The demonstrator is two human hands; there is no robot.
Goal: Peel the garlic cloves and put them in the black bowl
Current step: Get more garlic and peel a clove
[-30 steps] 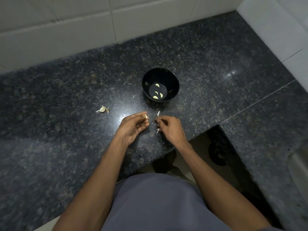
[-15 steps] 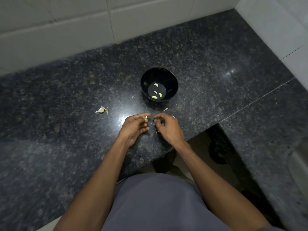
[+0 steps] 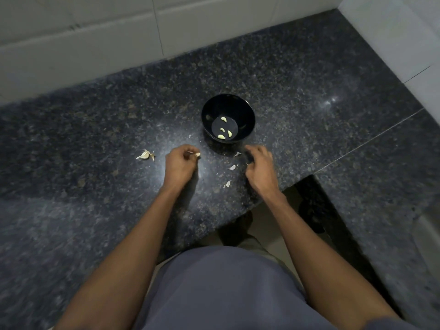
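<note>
Black bowl (image 3: 247, 110) holds four peeled cloves (image 3: 221, 136); my left hand (image 3: 180, 163) pinches another clove (image 3: 197, 154), my right hand (image 3: 259, 166) is curled, contents unclear.

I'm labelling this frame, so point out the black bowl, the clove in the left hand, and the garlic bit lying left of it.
black bowl (image 3: 247, 110): head view, inner right wall.
clove (image 3: 197, 154): head view, exposed tip.
garlic bit (image 3: 144, 155): head view, its pale middle.
</note>
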